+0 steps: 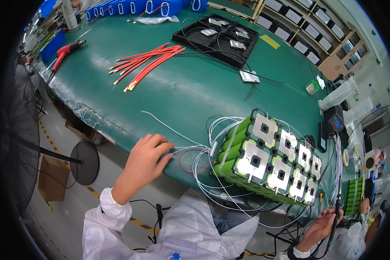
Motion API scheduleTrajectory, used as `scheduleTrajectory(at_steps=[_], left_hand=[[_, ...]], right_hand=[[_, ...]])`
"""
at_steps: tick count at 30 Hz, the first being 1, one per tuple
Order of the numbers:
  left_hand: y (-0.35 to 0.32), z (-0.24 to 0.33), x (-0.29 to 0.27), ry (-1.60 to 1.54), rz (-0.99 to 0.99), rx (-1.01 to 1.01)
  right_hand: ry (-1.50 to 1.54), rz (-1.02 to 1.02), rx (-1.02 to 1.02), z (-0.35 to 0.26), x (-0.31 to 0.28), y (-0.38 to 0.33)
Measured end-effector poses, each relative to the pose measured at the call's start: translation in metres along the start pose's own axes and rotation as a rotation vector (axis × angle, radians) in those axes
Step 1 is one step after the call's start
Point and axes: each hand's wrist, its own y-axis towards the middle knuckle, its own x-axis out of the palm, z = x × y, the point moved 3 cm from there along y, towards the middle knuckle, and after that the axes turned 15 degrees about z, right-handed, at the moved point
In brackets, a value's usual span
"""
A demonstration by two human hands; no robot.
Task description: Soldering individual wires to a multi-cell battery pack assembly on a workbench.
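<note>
A battery pack (264,160) of green cylindrical cells, with shiny metal plates on its upward face, rests tilted at the table's near right edge. Thin white wires (223,125) loop from its left side into a small white connector (213,148). My left hand (145,160) hovers over the near table edge, fingers curved and thumb apart, beside the loose wire ends; a firm grip on them does not show. A red wire (182,162) curls close by. To the right of the pack, my right hand (318,227) is closed around a black soldering iron (336,210), its tip end pointing up.
Red sleeved wires (149,63) lie mid-table, near a black tray (216,37) with small silver-white parts. A red heat gun (65,54) sits far left, blue packs (138,8) at the back. A solder spool (312,87) stands right; a fan (84,160) is left. Another person works far right.
</note>
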Motion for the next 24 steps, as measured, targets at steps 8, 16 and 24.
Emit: scheduleTrajectory(at_steps=[8,16,24], left_hand=[[0.020,0.013,0.018,0.155,-0.005,0.054],[0.004,-0.011,0.004,0.230,0.014,0.125],[0.026,-0.010,0.012,0.156,0.042,0.098]], right_hand=[[-0.027,-0.014,0.007,0.003,-0.010,-0.002],[-0.056,0.018,0.027,0.010,-0.019,0.001],[-0.043,0.019,0.030,0.013,-0.018,0.003]])
